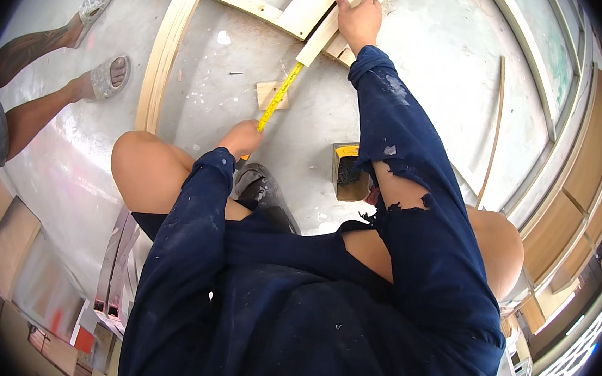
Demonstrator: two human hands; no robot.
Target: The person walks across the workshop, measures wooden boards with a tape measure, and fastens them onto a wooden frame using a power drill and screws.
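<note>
- The left hand (241, 141) is closed around the near end of the tape (279, 100); its case is mostly hidden, with a bit of orange showing below the fingers.
- The tape lies between the left hand and the strip (318, 46), above the floor (201, 102). Its long axis slants away and a little rightward, its far end meeting the strip's near end.
- The strip runs on in nearly the same line, away and to the right.
- The right hand (360, 19) grips the strip farther up, thumb toward its left edge, fingers bent over it.
- Counted: one tape, one strip, one wood square (264, 94), one nail or screw (236, 73), one lath (496, 133), two sandals (108, 77).
- Nearest, a dark shoe (261, 195) stands below the left hand; right of it is a container (351, 185) with a black inside, partly covered by the right sleeve (418, 141).
- The tape passes across the wood square.
- A long beam (174, 44) stretches away on the left; a wide board (308, 8) lies beside the strip, a dark gap between.
- Beyond the beam, a co-worker's feet wear the sandals.
</note>
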